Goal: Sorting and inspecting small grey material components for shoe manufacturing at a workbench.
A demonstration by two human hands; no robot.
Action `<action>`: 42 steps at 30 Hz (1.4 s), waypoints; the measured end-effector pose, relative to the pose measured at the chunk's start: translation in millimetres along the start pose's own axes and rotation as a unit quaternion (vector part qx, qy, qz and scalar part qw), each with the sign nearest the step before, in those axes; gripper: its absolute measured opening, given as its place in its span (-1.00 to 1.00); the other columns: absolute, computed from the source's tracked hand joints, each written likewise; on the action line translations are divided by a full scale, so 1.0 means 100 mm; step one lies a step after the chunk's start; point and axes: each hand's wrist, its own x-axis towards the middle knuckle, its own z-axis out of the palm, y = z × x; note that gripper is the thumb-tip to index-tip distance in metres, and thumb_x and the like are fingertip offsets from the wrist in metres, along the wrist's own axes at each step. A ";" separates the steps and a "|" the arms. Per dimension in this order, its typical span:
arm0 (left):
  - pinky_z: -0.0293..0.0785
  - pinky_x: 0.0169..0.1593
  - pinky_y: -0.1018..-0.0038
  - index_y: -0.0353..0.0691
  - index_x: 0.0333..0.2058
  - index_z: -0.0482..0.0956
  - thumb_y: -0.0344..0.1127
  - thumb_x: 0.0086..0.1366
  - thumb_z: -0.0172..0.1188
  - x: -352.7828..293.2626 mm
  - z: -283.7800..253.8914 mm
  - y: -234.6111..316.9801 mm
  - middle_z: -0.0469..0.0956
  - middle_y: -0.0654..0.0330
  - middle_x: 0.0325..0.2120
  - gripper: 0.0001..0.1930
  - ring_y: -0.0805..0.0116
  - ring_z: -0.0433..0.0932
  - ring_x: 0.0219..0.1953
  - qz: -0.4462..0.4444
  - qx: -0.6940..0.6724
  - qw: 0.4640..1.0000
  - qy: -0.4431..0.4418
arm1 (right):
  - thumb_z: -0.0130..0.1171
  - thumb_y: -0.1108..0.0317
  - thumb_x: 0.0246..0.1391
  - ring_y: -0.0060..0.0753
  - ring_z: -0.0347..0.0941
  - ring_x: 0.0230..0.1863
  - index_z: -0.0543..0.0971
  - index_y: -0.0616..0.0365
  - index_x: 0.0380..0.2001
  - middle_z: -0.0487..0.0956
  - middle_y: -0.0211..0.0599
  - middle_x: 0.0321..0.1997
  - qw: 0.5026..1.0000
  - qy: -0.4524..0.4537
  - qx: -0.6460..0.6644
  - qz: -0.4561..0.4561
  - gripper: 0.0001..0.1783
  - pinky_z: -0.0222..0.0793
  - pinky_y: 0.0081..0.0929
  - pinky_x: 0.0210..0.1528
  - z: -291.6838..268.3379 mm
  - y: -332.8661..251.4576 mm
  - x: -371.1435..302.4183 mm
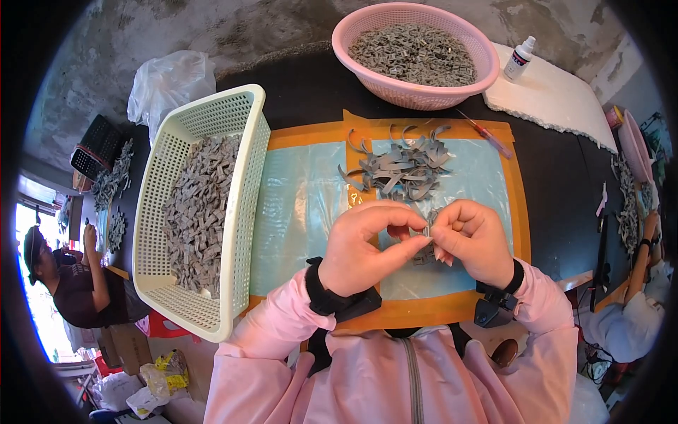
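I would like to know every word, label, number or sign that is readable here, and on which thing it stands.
None can be read reliably.
White bottle: a dark label with print, too small to read.
Yellow bag, lower left: dark markings, too blurred to read.
Grey strips: no text visible.

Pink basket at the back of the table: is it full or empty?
The pink basket is well filled, not empty: a wide bed of small grey pieces hides its bottom from side to side.
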 end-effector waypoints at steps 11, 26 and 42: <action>0.37 -0.40 0.58 -0.30 -0.40 0.54 -0.52 -0.03 0.25 0.01 0.00 0.01 0.52 0.18 -0.49 -0.84 0.45 0.47 -0.51 0.002 -0.003 1.000 -0.020 | 0.13 0.42 0.06 -0.66 0.42 -0.51 0.46 0.29 -0.39 0.52 -0.34 -0.52 0.997 -0.054 0.028 0.052 -0.87 0.34 -0.75 -0.47 -0.08 -0.01 0.06; 0.37 -0.39 0.59 -0.31 -0.41 0.53 -0.52 -0.06 0.27 0.01 0.01 -0.02 0.50 0.19 -0.48 -0.82 0.48 0.44 -0.51 -0.004 -0.003 1.000 -0.002 | 0.14 0.47 0.03 -0.65 0.41 -0.36 0.44 0.28 -0.24 0.49 -0.38 -0.35 0.994 -0.045 0.094 -0.020 -0.79 0.34 -0.71 -0.31 -0.12 0.00 0.07; 0.35 -0.39 0.60 -0.30 -0.39 0.54 -0.50 -0.02 0.26 -0.03 0.05 -0.05 0.51 0.22 -0.49 -0.84 0.51 0.43 -0.52 -0.047 -0.070 0.996 -0.010 | 0.13 0.52 0.04 -0.52 0.46 -0.20 0.45 0.30 -0.18 0.51 -0.24 -0.22 0.981 -0.158 0.071 -0.083 -0.76 0.40 -0.58 -0.11 -0.22 0.04 0.05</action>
